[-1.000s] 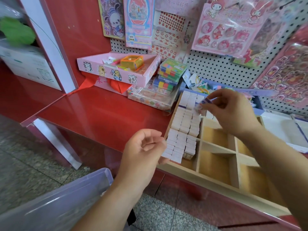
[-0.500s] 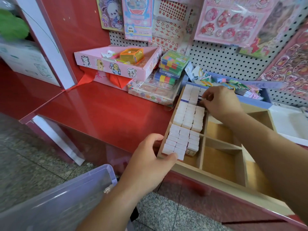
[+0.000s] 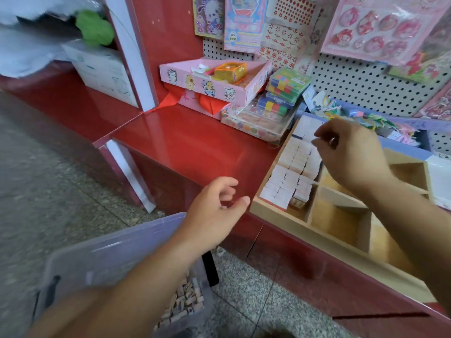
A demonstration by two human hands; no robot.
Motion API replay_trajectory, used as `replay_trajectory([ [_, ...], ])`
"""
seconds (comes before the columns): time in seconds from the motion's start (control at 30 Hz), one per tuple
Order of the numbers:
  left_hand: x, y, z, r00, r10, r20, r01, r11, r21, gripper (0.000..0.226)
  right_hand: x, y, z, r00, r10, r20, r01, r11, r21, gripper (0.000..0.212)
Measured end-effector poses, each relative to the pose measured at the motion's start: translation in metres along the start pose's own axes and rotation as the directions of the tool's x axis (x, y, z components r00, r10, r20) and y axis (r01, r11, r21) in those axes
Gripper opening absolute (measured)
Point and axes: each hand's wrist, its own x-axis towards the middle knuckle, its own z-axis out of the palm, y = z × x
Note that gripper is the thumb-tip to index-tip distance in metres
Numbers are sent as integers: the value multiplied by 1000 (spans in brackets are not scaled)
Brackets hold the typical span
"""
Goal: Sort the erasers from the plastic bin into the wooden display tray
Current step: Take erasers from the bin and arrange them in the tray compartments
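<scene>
Loose erasers (image 3: 183,302) in the plastic bin (image 3: 109,259) lie below the slack, empty left grip (image 3: 214,211), the nearer one (right grip (image 3: 351,154), equally slack, hovers over the tray (image 3: 305,228)).

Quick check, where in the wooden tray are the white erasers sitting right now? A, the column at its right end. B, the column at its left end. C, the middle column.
B: the white erasers pack the left-end column of the wooden tray, while the compartments visible to their right show bare wood.
</scene>
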Motion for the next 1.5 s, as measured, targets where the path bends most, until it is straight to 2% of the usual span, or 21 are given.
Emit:
replay_trajectory([
  [0.1, -19, -38, -45, 985, -105, -135, 106, 994, 1, 15, -40, -56, 0, 988, -147, 46, 139, 981, 138, 3],
  [0.2, -44, -84, -86, 939, -201, -278, 208, 978, -2, 22, -77, -102, 22, 935, -318, 159, 265, 921, 286, 4],
  [0.27, -58, -114, -105, 911, -284, -297, 303, 953, 18, 25, -98, -123, 52, 859, -416, 299, 322, 893, 315, 5],
  [0.33, -70, -144, -117, 881, -383, -279, 404, 915, 21, 15, -116, -133, 96, 759, -429, 489, 308, 899, 312, 8],
  [0.4, -76, -179, -121, 840, -482, -250, 495, 869, -14, 18, -133, -135, 146, 659, -360, 660, 228, 932, 280, 16],
  [0.47, -74, -215, -114, 806, -554, -210, 559, 828, -39, 22, -147, -131, 195, 619, -298, 727, 203, 954, 219, 28],
  [0.63, -48, -304, -72, 723, -683, -107, 668, 730, -144, 30, -184, -102, 293, 601, -176, 780, 230, 972, 43, 67],
  [0.7, -30, -331, -51, 712, -698, -77, 681, 714, -166, 35, -199, -88, 318, 644, -208, 736, 207, 974, 94, 76],
  [0.8, 0, -368, -20, 675, -738, -4, 702, 645, -302, 52, -211, -76, 335, 743, -309, 593, 164, 944, 286, 84],
  [0.87, 17, -390, -1, 670, -743, -6, 691, 626, -362, 63, -211, -75, 336, 774, -322, 546, 147, 929, 339, 83],
  [0.97, 39, -410, 27, 707, -697, -118, 637, 700, -323, 61, -211, -78, 337, 785, -308, 538, 134, 931, 339, 80],
  [1.1, 68, -429, 61, 726, -631, -272, 551, 772, -318, 36, -213, -78, 341, 789, -294, 539, 141, 941, 308, 77],
  [1.17, 77, -427, 64, 704, -638, -312, 554, 768, -321, 34, -212, -78, 341, 788, -281, 548, 128, 945, 300, 75],
  [1.3, 89, -422, 60, 658, -699, -281, 605, 712, -356, 24, -212, -78, 342, 793, -256, 553, 103, 951, 292, 73],
  [1.4, 93, -418, 57, 654, -720, -234, 643, 691, -331, 27, -214, -78, 343, 794, -234, 561, 78, 955, 287, 71],
  [1.5, 93, -414, 58, 631, -732, -258, 666, 681, -304, 27, -214, -77, 343, 796, -235, 558, 72, 952, 297, 70],
])
